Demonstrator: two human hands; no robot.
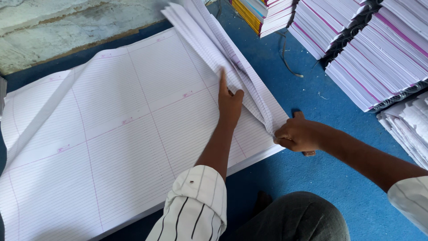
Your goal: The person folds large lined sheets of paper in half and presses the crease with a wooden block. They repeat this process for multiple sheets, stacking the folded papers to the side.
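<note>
At the bottom of the frame sits the person's knee in grey trousers (296, 218), with a striped white sleeve (194, 205) beside it at lower centre; the blue floor (330, 178) spreads beneath. Just above, at right of centre, the right hand (299, 134) is closed in a pinch on the lower corner of a lifted bundle of ruled sheets (223, 53), with a small brown block (307, 152) partly hidden under it; the bundle rises from that corner toward the top centre of the frame, its edges fanned. To the left of it, at centre, the left hand (229, 100) lies flat on the large stack of ruled paper (111, 129), fingers together and forefinger pointing up along the fold where the bundle lifts; the stack fills the left and middle of the frame, resting on the floor. Farther off, at upper right, stand piles of bound notebooks (379, 58) with pink-lined edges; a bare concrete strip (53, 27) lies at upper left.
</note>
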